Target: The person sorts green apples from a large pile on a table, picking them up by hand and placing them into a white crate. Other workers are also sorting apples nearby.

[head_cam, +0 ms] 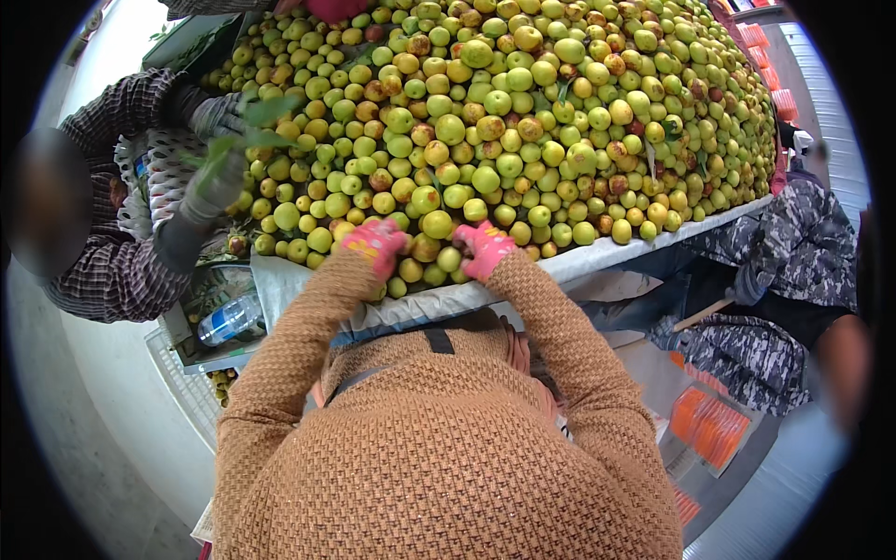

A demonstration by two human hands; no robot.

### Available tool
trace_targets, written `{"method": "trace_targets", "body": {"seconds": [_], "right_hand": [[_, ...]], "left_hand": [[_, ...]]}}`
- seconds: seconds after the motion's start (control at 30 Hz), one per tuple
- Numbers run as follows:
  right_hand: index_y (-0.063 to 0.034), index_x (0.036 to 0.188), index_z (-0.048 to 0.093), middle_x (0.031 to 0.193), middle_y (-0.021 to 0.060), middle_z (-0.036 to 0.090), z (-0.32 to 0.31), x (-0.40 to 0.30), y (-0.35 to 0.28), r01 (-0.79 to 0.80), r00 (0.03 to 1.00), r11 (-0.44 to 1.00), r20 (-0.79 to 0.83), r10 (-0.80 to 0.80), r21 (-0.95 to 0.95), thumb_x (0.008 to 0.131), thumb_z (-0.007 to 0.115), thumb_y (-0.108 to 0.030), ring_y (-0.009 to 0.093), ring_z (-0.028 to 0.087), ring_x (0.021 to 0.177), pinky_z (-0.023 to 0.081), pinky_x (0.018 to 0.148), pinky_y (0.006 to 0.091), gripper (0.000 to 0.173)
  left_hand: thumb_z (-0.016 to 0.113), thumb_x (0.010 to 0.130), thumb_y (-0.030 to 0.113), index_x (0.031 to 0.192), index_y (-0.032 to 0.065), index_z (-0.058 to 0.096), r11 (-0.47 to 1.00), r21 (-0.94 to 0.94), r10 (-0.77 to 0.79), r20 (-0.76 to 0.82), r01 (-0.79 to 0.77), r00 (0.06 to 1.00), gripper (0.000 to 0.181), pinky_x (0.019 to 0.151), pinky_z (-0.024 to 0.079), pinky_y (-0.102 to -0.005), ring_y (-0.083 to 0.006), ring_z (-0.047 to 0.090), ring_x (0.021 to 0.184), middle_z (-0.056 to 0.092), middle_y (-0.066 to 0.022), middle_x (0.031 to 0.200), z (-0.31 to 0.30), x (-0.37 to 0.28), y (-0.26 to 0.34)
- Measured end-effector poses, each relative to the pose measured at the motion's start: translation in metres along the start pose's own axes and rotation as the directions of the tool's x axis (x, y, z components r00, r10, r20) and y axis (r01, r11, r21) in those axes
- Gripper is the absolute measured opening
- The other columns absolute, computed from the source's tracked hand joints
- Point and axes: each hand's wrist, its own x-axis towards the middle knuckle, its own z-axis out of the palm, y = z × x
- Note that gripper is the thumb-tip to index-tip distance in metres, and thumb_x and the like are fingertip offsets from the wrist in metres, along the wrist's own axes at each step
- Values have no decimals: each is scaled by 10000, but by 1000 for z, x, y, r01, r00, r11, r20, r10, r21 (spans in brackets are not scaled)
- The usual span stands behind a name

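Observation:
A large heap of green and yellow fruits (486,179), apparently jujubes, many with brown or reddish patches, lies before me. My left hand (378,246), in a pink glove with yellow and white spots, is at the heap's near edge. Its fingers bend down among the fruits, and motion blurs them. A short way to the right, my right hand (485,250) wears a matching pink glove. Its curled fingers touch or nearly touch fruits beside a yellow-green one (449,259). Whether either hand grips a fruit cannot be made out.
White sheeting (595,253) covers the table's near edge. At left, a co-worker's gloved hand (213,185) holds leaves near foam netting (166,171); a plastic bottle (229,320) lies below. Another person in a camouflage sleeve (798,238) grips a stick at right, near orange packs (708,427).

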Motion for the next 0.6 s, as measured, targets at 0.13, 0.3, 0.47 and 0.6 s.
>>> {"method": "trace_targets", "body": {"seconds": [0.13,0.3,0.47,0.6], "right_hand": [[-74,1025,581,956,60,544,5,-5,-7,156,973,829,-229,-35,536,778,627,-128,139,569,859,473,798,277,257],[-67,1095,541,1113,154,514,-41,-1,53,-2,797,940,-567,207,341,812,622,-205,260,596,919,500,769,374,325],[-129,1211,471,1294,175,382,-42,20,39,-350,848,929,-461,261,-117,830,602,-336,361,557,1027,464,847,460,453],[-88,1223,448,1231,188,452,-39,29,28,-292,894,951,-382,235,-98,828,601,-310,349,548,1036,460,869,440,478]], "left_hand": [[593,834,182,935,37,603,889,-294,-367,4,352,930,177,767,479,-370,-295,593,875,588,-131,908,-49,-21,-11],[599,824,119,1084,53,581,889,-440,-159,-37,127,987,269,832,482,-358,-267,595,953,584,-144,1074,-55,-2,26],[606,695,23,1238,132,516,996,19,88,-1,-88,996,561,864,489,-361,-283,547,1072,348,-91,1418,-8,41,48],[609,677,17,1239,153,522,999,-37,-11,161,17,987,584,850,495,-350,-267,552,1057,320,-38,1441,-15,51,24]]}}
